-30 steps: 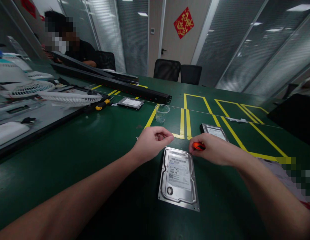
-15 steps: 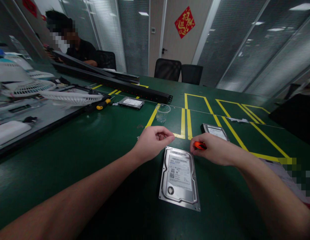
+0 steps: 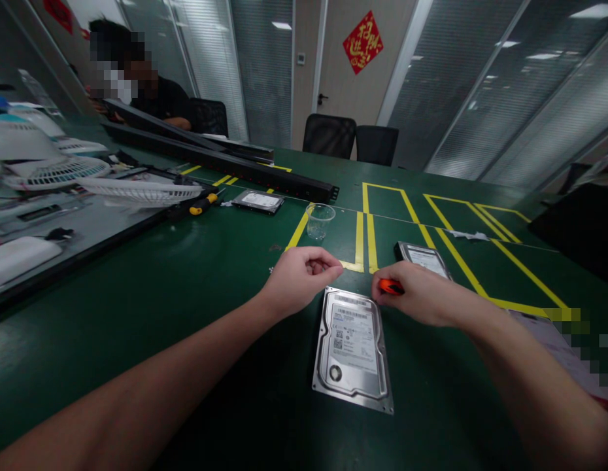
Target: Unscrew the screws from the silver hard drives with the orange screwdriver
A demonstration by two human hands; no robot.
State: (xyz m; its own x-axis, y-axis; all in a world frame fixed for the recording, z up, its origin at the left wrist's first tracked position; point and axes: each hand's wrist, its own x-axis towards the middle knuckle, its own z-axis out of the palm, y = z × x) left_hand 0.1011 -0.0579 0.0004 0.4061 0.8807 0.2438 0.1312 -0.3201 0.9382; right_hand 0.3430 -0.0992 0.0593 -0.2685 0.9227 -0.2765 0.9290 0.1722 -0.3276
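A silver hard drive lies flat on the green table, label side up. Just past its far left corner is my left hand, its thumb and fingers closed in a pinch; whatever they hold, if anything, is hidden. Beside the drive's far right corner, my right hand is wrapped round a screwdriver with an orange and black handle, its blade hidden from view. Beyond my left hand stands a clear plastic cup. Another hard drive lies partly behind my right hand.
A third hard drive and a yellow-and-black screwdriver lie at the back left. Long black bars reach across behind them. White fan parts crowd the left side. Yellow tape marks the table. A person sits at the far left.
My right hand and its screwdriver have shifted very slightly at the drive's far right corner. My left hand and the hard drive look the same.
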